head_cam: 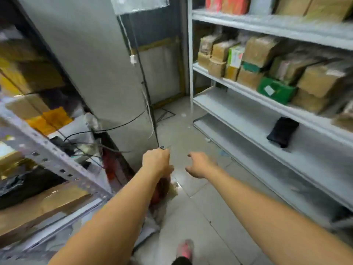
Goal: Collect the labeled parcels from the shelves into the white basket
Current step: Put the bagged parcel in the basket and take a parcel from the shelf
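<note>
1. Far left: grey rack (57, 165), loaded with brown boxes (38, 203) and yellow parcels (55, 117), all blurred.
2. Next over: grey pillar (91, 64), with black cables (118, 125) trailing down its foot.
3. Left hand (156, 161): reaching forward over the floor (191, 217), fingers curled tight, right at the low end of a black cable; grasping it or clenched on nothing, cannot tell.
4. Under the left wrist: a reddish and white heap (162, 190), too blurred to name.
5. Bottom centre: pink shoe (184, 249) on the tiles.
6. Right hand (200, 164): just beside the left, apart from it, fingers released and loosely bent, holding nothing.
7. Right: white shelves (248, 119); brown parcels (256, 48) packed upright on the middle level, a green box (275, 89) among them at the front edge.
8. One level lower: black pouch (282, 131), lying alone.
</note>
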